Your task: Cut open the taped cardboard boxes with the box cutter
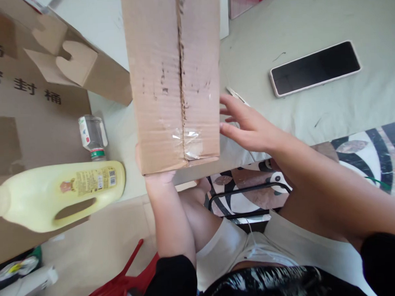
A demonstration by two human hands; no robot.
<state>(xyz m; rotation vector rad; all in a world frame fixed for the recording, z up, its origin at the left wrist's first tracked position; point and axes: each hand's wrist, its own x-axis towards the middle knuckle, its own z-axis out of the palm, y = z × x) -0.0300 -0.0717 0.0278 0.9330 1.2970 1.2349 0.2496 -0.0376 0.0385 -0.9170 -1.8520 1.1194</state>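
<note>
A brown cardboard box (159, 110) is raised in front of me, its taped middle seam facing the camera. Shiny clear tape and smudged dark print show on that side. My left hand (161, 177) holds the box from below and behind, and most of its fingers are hidden by it. Beside the box's right edge is my right hand (244, 124), fingers apart; whether the fingertips touch the cardboard I cannot tell. A thin pale object, perhaps scissors or a blade (237, 96), lies partly covered just behind that hand.
A smartphone (315, 68) lies on the pale cloth to the right. To the left are a yellow jug with a handle (39, 198), a clear bottle (94, 133), an open carton (106, 80) and a large printed carton (26, 116). Below is something red (131, 273).
</note>
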